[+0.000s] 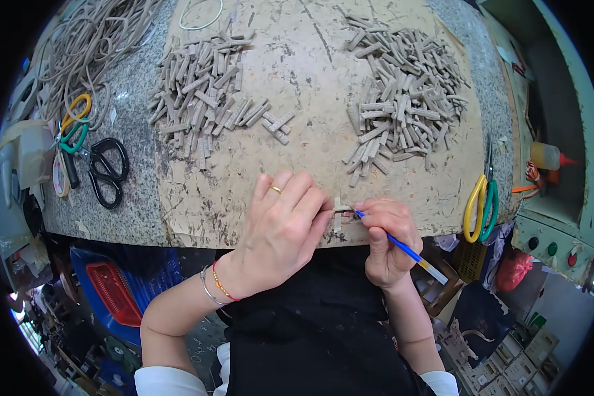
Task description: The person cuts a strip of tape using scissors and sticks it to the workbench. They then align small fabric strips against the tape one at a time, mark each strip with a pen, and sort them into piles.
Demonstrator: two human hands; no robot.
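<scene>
Near the front edge of the worktable, my left hand is closed, thumb and forefinger pinching the end of a small grey strip. Part of that strip is hidden by the fingers. My right hand grips a blue pen, its tip pointing left at the strip. Pale tape marks show on the table beside the strip. Farther back, one pile of short grey strips lies on the left and another pile of grey strips on the right.
A worn paper sheet covers the middle of the table. At left are black-handled scissors, yellow-green scissors, a tape roll and tangled grey cords. More scissors lie at right, near a glue bottle.
</scene>
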